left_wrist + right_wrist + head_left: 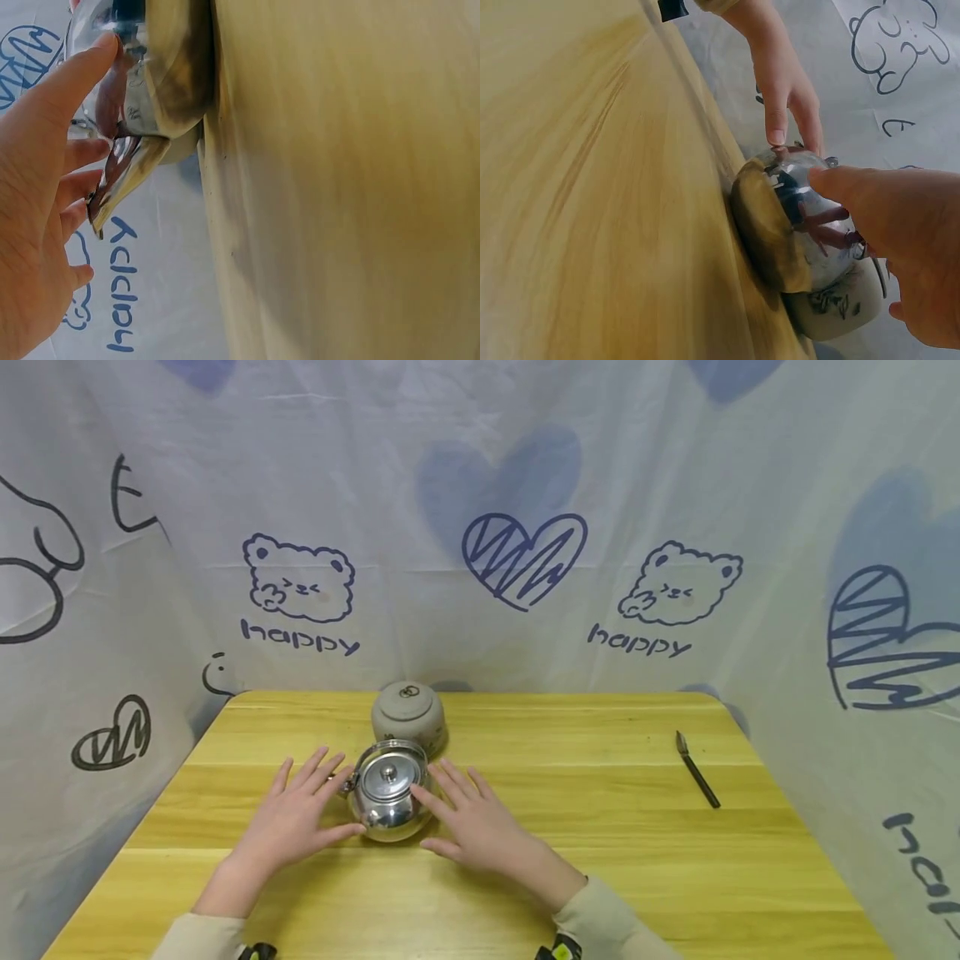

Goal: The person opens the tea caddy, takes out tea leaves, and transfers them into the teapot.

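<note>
A shiny steel teapot [392, 814] with a knobbed lid stands on the wooden table, its spout pointing left. My left hand [288, 822] is at its left side with fingers spread. In the left wrist view, the thumb of the left hand [34, 202] rests against the teapot's wall [176, 67], and the other fingers extend past the spout [127, 176]. On the other side, my right hand [480, 827] has its fingers extended along the teapot. The right wrist view has its thumb [832, 184] at the polished wall. Neither hand curls round the teapot.
Directly behind the teapot is a grey lidded jar [405, 718]. A slim black-handled tool with a pointed tip [701, 781] lies toward the table's right side. White cloth printed with hearts and bears [412, 610] hangs behind the table [600, 860] and along both sides.
</note>
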`<state>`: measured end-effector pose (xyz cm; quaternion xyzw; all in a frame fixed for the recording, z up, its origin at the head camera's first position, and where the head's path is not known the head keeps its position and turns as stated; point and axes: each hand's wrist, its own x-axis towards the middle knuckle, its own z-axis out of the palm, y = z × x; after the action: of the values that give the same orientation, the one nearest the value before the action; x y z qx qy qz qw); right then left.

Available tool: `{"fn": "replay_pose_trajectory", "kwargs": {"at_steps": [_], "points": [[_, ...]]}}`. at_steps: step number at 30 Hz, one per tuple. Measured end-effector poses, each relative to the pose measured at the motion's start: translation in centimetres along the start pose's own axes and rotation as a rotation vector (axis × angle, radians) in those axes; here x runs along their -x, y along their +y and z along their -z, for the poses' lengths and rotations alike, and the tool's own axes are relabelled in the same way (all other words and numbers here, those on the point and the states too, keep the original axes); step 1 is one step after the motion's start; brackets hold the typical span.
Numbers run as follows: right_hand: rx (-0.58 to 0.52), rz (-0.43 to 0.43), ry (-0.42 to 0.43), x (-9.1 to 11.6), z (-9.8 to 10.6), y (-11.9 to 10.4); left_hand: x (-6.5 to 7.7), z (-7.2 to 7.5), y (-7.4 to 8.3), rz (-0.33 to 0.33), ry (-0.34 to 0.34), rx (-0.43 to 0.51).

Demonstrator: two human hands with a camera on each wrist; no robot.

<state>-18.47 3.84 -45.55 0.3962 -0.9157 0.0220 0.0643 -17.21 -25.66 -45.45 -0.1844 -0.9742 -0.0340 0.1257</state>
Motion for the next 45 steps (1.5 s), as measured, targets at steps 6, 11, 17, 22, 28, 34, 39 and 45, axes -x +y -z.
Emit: {"fn": "replay_pose_trajectory", "kwargs": {"at_steps": [6,11,17,22,28,34,39,45], "points": [[-0.025,-0.02,-0.038,0.2,-0.1,0.3,-0.2,-0.5,0.7,-0.026,0.008,0.01],[-0.085,-0.037,-0.05,0.8,-0.4,1.2,-0.7,-0.9,1.7,-0.048,0.013,0.009],[-0.095,-0.046,-0.034,2.3,-0.7,2.7,-1.7,-1.1,3.7,-0.063,0.006,0.029],[-0.108,-0.053,0.0,3.8,-0.5,4.0,-2.7,-1.3,5.4,-0.079,-0.005,0.035],[-0.114,-0.08,0.037,5.6,-0.3,5.5,-4.0,-1.5,7.3,-0.1,-0.009,0.035],[-0.098,-0.118,0.058,7.2,-0.5,6.8,-5.2,-1.9,9.3,-0.119,-0.025,0.02],[-0.107,-0.144,0.085,8.4,-0.6,7.8,-6.2,-2.2,10.9,-0.12,-0.043,0.015],[-0.113,-0.183,0.12,9.7,-0.6,9.2,-7.7,-2.6,12.9,-0.098,-0.104,0.005]]}}
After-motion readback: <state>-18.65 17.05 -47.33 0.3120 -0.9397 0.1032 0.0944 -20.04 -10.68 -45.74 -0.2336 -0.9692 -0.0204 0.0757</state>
